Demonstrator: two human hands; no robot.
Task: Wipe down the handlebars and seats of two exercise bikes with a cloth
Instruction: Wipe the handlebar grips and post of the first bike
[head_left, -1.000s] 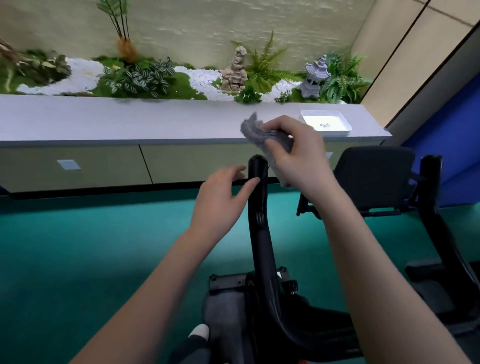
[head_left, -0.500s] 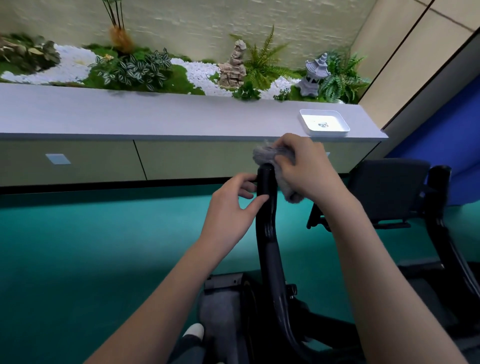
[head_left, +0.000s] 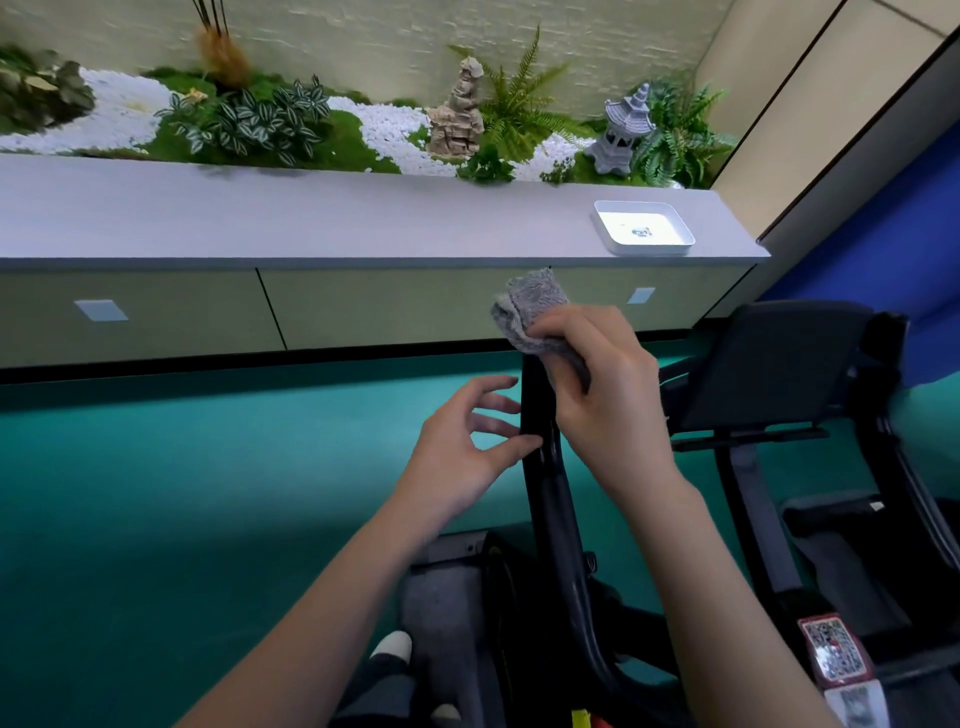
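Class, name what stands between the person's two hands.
In the head view, the black handlebar post stands between the left hand and the right hand holding the cloth.

Your right hand (head_left: 602, 384) presses a grey cloth (head_left: 532, 312) on the handlebar (head_left: 537, 405) top; your left fingertips (head_left: 530, 442) touch it just below.

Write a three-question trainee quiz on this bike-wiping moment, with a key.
1. True or false: the right hand holds the grey cloth at the top of the black handlebar post.
2. Which hand touches the post with bare fingers?
3. The white tray sits on: A) the floor B) the grey counter C) a bike seat.

Key: 1 true; 2 the left hand; 3 B.
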